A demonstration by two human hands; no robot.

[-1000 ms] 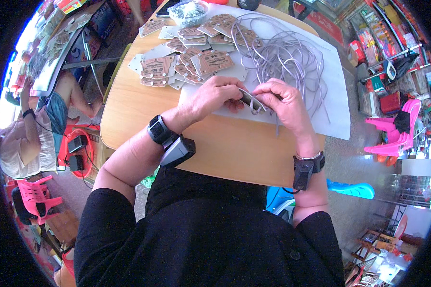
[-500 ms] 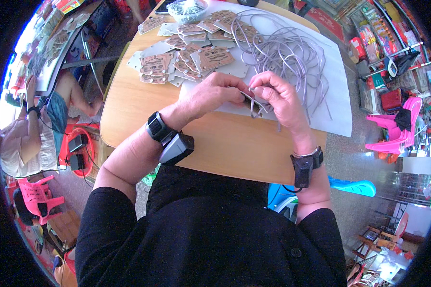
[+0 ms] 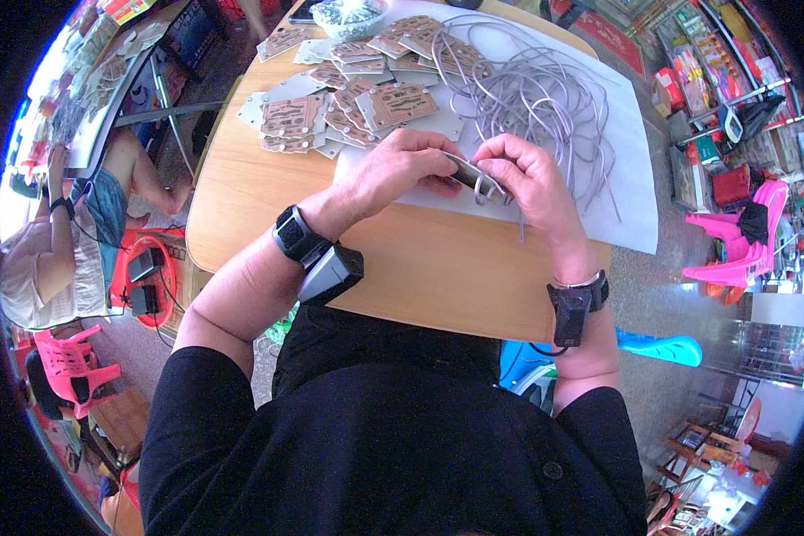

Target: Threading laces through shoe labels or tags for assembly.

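Observation:
Over the near part of the table, my left hand (image 3: 402,174) is closed on a small stiff card (image 3: 467,173), seen nearly edge-on. Thumb and fingers of my right hand (image 3: 529,177) pinch at the card's right end, where a loop of pale purple cord (image 3: 484,189) shows. How the cord passes through the card is hidden by my fingers. Just beyond my right hand lies a loose tangle of the same cord (image 3: 545,107). Several printed brown and grey cards (image 3: 397,104) are piled beyond my left hand.
Wooden table (image 3: 277,214) with a large white sheet (image 3: 630,179) under the cord. A clear bowl of small dark pieces (image 3: 348,18) stands at the far edge. Another person (image 3: 54,241) sits at a table on the left. Pink chair (image 3: 750,237) at right.
The card has tilted so that more of its dark side shows. My right hand has shifted slightly right, and the cord loop sits closer to the card's end.

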